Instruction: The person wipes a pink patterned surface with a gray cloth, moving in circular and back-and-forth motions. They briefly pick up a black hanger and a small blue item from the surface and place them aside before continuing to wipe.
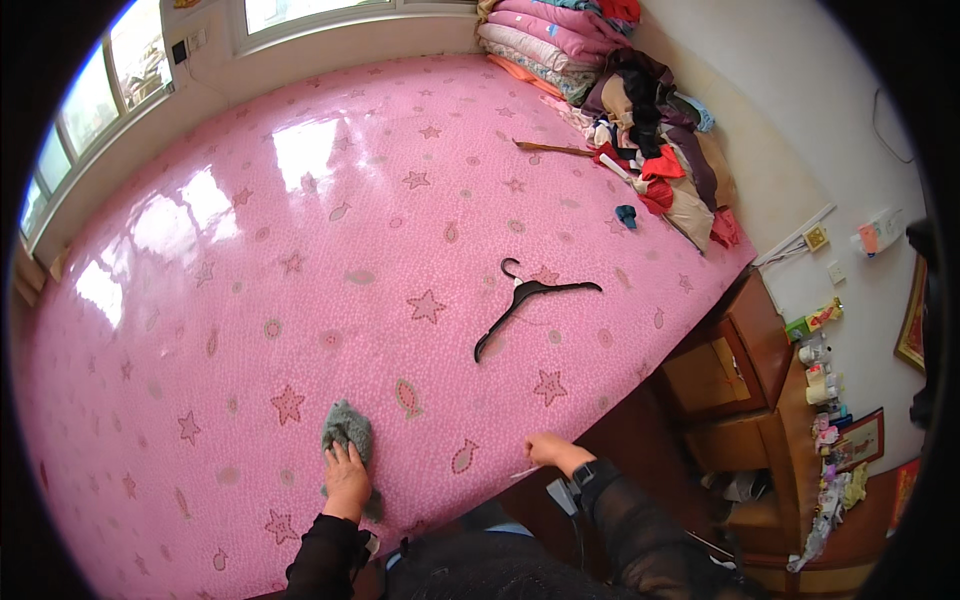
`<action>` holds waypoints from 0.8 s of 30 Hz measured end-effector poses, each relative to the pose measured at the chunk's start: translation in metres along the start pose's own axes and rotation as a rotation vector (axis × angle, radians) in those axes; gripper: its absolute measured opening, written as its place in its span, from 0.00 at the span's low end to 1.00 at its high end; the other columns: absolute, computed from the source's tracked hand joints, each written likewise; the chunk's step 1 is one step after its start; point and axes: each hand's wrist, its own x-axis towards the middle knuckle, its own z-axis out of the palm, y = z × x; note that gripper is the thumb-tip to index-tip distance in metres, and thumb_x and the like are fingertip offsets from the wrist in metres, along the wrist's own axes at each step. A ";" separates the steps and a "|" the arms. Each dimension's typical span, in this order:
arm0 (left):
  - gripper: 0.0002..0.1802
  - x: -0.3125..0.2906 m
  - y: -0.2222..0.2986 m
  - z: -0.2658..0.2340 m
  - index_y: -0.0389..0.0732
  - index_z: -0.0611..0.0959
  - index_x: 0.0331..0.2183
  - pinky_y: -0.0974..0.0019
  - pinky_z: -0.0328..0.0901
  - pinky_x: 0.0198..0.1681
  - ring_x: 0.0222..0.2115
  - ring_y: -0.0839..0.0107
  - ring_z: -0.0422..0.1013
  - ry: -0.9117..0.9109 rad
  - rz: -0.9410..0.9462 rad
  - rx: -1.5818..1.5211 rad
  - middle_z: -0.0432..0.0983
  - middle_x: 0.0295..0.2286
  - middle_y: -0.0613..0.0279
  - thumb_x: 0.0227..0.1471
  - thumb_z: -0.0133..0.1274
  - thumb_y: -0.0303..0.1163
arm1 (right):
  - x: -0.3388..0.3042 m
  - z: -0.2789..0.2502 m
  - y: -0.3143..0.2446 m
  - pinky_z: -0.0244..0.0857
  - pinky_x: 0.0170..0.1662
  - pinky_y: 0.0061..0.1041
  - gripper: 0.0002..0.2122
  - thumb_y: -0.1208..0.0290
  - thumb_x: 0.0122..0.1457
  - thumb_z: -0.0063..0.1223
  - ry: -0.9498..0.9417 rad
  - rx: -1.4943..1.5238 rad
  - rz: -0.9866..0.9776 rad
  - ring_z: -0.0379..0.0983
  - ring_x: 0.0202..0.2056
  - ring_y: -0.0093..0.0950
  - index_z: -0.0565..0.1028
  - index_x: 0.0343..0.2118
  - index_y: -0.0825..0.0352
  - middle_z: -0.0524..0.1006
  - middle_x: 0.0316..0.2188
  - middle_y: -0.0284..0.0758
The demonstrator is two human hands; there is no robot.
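Observation:
My left hand [347,482] lies over a crumpled grey-green cloth [347,427] on the pink bed covering. Part of the cloth shows beyond the fingertips, and another bit sticks out beside the wrist. At the near edge of the bed, my right hand [556,453] is closed, with the fingers curled in. A thin whitish strip [524,473] shows just below its knuckles, and I cannot make out what it is. Farther off, a black clothes hanger [530,290] with a hook lies flat, touched by neither hand.
The glossy pink covering [380,230] with stars and fish spans the bed. At the far right are a clothes heap [665,150], folded quilts [550,40], a brown stick [552,149] and a small teal item [626,216]. Wooden cabinets [745,340] stand right of the bed.

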 end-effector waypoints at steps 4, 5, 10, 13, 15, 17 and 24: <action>0.28 0.007 0.005 0.003 0.32 0.61 0.55 0.51 0.53 0.56 0.54 0.38 0.53 -0.057 -0.073 0.028 0.52 0.55 0.34 0.51 0.38 0.29 | 0.068 -0.045 -0.010 0.66 0.39 0.39 0.10 0.69 0.49 0.44 0.154 -0.093 -0.210 0.73 0.36 0.44 0.77 0.32 0.62 0.77 0.32 0.44; 0.29 0.008 0.006 0.005 0.32 0.61 0.55 0.51 0.52 0.57 0.54 0.39 0.53 -0.049 -0.091 0.041 0.51 0.55 0.34 0.51 0.38 0.30 | 0.081 -0.054 -0.014 0.66 0.40 0.39 0.12 0.69 0.50 0.44 0.221 -0.027 -0.266 0.72 0.37 0.44 0.75 0.37 0.62 0.76 0.33 0.45; 0.30 0.015 0.016 0.015 0.29 0.61 0.54 0.51 0.49 0.58 0.55 0.39 0.52 -0.060 -0.159 0.143 0.51 0.55 0.33 0.50 0.38 0.32 | 0.120 -0.092 -0.049 0.65 0.43 0.39 0.22 0.61 0.53 0.45 0.396 0.138 -0.402 0.71 0.41 0.46 0.63 0.52 0.57 0.74 0.39 0.48; 0.31 0.019 0.019 0.014 0.27 0.60 0.54 0.50 0.52 0.57 0.54 0.37 0.53 -0.096 -0.174 0.194 0.50 0.55 0.31 0.50 0.38 0.31 | 0.127 -0.106 -0.071 0.65 0.45 0.40 0.25 0.53 0.55 0.43 0.372 0.028 -0.291 0.70 0.43 0.45 0.61 0.55 0.53 0.73 0.43 0.47; 0.31 0.023 0.020 0.013 0.26 0.59 0.55 0.50 0.52 0.56 0.54 0.37 0.53 -0.166 -0.162 0.278 0.50 0.55 0.30 0.50 0.38 0.30 | 0.125 -0.111 -0.077 0.65 0.43 0.42 0.25 0.50 0.55 0.43 0.319 -0.042 -0.275 0.71 0.41 0.47 0.59 0.56 0.51 0.74 0.39 0.48; 0.30 0.026 0.021 0.014 0.25 0.58 0.55 0.49 0.53 0.56 0.54 0.36 0.53 -0.246 -0.161 0.366 0.49 0.55 0.29 0.52 0.36 0.30 | 0.123 -0.110 -0.080 0.65 0.41 0.45 0.26 0.47 0.56 0.41 0.299 -0.046 -0.271 0.72 0.39 0.48 0.60 0.54 0.55 0.74 0.37 0.48; 0.28 0.032 0.023 0.020 0.26 0.59 0.55 0.48 0.55 0.54 0.54 0.37 0.53 -0.249 -0.265 0.335 0.50 0.55 0.29 0.53 0.32 0.30 | 0.117 -0.103 -0.049 0.67 0.41 0.41 0.18 0.57 0.54 0.44 0.335 -0.091 -0.212 0.73 0.40 0.44 0.68 0.42 0.64 0.75 0.37 0.46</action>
